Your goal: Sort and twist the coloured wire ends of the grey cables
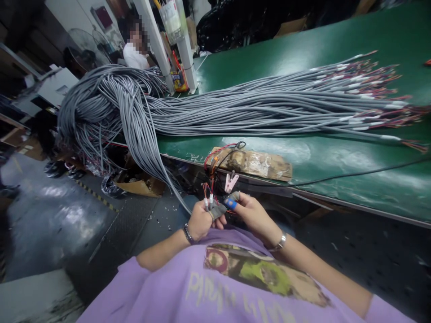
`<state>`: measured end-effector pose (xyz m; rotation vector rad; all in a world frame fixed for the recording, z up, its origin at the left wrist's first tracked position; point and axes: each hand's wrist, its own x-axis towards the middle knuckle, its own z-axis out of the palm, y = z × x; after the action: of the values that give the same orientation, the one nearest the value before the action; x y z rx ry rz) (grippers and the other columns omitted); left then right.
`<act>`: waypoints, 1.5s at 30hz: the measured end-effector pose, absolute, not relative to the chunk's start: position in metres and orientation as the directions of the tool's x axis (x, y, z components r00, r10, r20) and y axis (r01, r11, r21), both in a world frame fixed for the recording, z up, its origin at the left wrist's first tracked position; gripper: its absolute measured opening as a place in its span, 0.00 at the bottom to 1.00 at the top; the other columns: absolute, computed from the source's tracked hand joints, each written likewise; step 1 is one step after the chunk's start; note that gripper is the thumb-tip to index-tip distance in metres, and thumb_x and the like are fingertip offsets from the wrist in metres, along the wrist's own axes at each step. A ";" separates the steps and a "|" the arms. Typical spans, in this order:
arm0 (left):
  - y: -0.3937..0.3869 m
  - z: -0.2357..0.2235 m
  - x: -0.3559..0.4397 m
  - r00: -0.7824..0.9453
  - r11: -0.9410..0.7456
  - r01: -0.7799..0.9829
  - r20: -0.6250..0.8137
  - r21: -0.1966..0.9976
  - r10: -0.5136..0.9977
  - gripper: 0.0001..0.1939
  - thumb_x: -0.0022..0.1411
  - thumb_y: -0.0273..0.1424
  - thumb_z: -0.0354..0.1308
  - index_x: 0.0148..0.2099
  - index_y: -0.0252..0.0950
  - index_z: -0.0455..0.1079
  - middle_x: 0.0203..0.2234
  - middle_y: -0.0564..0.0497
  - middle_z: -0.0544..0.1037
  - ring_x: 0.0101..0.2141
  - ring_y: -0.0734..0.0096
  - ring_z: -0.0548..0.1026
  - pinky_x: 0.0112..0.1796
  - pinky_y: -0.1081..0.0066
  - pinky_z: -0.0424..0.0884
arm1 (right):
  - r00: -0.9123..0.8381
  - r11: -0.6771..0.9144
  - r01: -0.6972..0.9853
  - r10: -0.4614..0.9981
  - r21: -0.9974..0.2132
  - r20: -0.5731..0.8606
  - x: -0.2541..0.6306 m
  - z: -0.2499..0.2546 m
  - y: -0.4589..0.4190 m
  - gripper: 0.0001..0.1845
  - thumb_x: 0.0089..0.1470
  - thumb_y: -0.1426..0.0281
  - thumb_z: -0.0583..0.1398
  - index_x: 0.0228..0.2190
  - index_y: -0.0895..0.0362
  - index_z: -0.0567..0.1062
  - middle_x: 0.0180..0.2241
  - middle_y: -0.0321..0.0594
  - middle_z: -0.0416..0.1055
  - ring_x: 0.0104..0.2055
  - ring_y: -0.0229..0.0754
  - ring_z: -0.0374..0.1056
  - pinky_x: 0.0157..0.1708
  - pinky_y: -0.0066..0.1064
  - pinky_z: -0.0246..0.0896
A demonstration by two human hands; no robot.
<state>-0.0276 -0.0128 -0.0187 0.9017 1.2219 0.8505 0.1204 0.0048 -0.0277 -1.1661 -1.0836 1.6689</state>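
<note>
My left hand (202, 220) is closed round grey cables (182, 202) near their ends. White sleeves (211, 200) and thin coloured wires stick up above its fingers, and grey covers wrap some fingertips. Close on its right, my right hand (251, 211) is pinched, with blue tape (230, 203) round a finger. Thin red wires run near its fingertips, but what lies in the pinch is hidden. Just above the hands, a pink clip (230, 182) stands at the table edge. Behind it lies a worn wooden block (259, 164) with red and black leads at its left end.
A large bundle of grey cables (235, 110) lies along the green table (336, 159), with bare wire ends at the right. More cables hang over the left edge. Posts (188, 58) rise behind; a person (135, 54) is beyond. A black cord (353, 173) crosses the front.
</note>
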 end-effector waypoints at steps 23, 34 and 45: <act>-0.012 -0.008 -0.026 0.190 0.439 0.015 -0.433 0.899 0.881 0.24 0.41 0.49 0.67 0.20 0.34 0.63 0.11 0.55 0.68 0.10 0.82 0.61 0.13 0.78 0.54 | -0.382 -0.377 -0.121 0.872 -0.918 -0.307 0.122 -0.009 0.014 0.24 0.35 0.51 0.68 0.26 0.56 0.73 0.26 0.35 0.71 0.29 0.40 0.65 0.35 0.33 0.61; -0.012 -0.006 -0.025 0.179 0.471 0.033 -0.469 0.881 0.865 0.23 0.39 0.46 0.68 0.18 0.35 0.62 0.10 0.56 0.68 0.10 0.82 0.61 0.13 0.79 0.54 | -0.323 -0.309 -0.093 0.909 -0.947 -0.264 0.118 -0.018 0.011 0.20 0.37 0.53 0.67 0.21 0.55 0.70 0.21 0.33 0.68 0.24 0.37 0.61 0.29 0.31 0.60; -0.012 -0.003 -0.027 0.203 0.469 0.038 -0.466 0.883 0.861 0.25 0.38 0.49 0.69 0.19 0.35 0.63 0.10 0.57 0.67 0.09 0.82 0.60 0.12 0.79 0.54 | -0.273 -0.445 -0.230 0.883 -0.865 -0.382 0.115 -0.024 0.007 0.19 0.35 0.55 0.68 0.21 0.55 0.70 0.21 0.33 0.68 0.24 0.36 0.61 0.27 0.30 0.57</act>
<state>-0.0274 -0.0116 -0.0028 0.9279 1.2417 0.7076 0.1149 0.0072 -0.0244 -1.1704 -0.9018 1.8168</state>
